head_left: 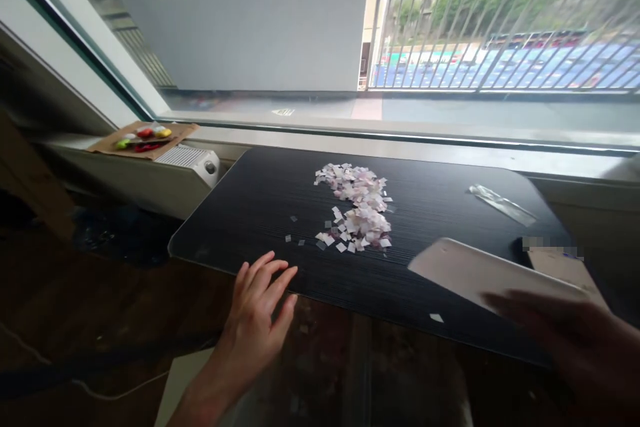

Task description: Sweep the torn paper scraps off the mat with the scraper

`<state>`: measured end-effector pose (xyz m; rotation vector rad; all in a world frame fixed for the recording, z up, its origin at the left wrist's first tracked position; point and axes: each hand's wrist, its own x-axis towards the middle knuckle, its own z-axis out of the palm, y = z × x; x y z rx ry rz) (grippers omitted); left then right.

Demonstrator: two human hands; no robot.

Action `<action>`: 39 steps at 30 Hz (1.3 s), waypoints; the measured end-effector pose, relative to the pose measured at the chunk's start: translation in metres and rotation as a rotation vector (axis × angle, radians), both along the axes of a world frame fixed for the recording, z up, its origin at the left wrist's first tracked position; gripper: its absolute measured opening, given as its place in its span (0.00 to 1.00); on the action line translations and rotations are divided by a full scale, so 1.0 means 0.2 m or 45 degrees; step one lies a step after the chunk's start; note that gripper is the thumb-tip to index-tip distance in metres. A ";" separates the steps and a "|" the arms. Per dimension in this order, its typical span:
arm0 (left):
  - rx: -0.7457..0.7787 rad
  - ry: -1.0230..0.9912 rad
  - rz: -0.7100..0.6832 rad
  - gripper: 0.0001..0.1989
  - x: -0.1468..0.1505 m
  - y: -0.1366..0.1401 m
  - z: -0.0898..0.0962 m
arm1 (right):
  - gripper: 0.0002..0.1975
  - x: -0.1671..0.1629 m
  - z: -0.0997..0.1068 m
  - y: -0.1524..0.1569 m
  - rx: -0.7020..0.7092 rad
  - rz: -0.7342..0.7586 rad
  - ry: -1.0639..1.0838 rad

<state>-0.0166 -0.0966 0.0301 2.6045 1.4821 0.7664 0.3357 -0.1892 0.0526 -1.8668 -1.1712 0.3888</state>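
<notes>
On the dark table lies a loose heap of small square paper and clear film pieces, pale pink and white. A few stray pieces are spread to the left of it. My left hand is at the table's front edge, fingers stretched out and holding nothing, a little in front of the stray pieces. At the right, my right hand, dark and blurred, grips a pale flat piece with a rounded end, tilted over the table. What it is made of I cannot tell.
A crumpled clear plastic strip lies at the table's right, near a blurred-out light brown item. One white scrap rests near the front edge. Behind stands a window; at the left, cardboard with colourful things sits by a radiator.
</notes>
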 end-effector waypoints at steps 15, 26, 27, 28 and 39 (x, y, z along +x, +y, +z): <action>-0.047 0.074 0.037 0.16 -0.05 0.02 -0.04 | 0.08 -0.20 -0.10 0.27 0.058 0.400 -0.082; -0.002 0.091 -0.053 0.16 -0.01 0.04 -0.04 | 0.07 -0.16 -0.04 0.13 0.016 0.221 -0.124; 0.013 0.088 -0.066 0.15 0.00 0.04 -0.04 | 0.06 -0.17 -0.02 0.13 0.030 0.206 -0.114; 0.031 0.082 -0.082 0.15 0.00 0.05 -0.05 | 0.06 -0.18 -0.01 0.13 0.047 0.207 -0.095; -0.009 0.138 -0.153 0.16 0.08 0.07 0.00 | 0.08 -0.18 -0.02 0.11 0.032 0.157 -0.102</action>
